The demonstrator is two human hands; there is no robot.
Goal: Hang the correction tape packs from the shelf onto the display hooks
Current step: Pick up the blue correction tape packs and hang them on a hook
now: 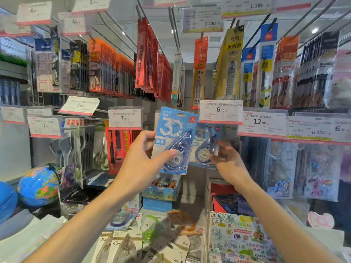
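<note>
1. We pinch a blue correction tape pack (173, 141) in our left hand (141, 160), thumb on its blister, fingers behind; it is raised before the 6.00 price tag (220, 112).
2. Our right hand (227, 160), fingers loosely spread, touches a second blue pack (206, 147) hanging just right; more packs (121, 219) lie on the near shelf.

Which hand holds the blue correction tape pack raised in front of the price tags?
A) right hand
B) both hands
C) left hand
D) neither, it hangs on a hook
C: the left hand pinches the blue pack, thumb on its front; the right hand reaches toward another pack behind it.
</note>
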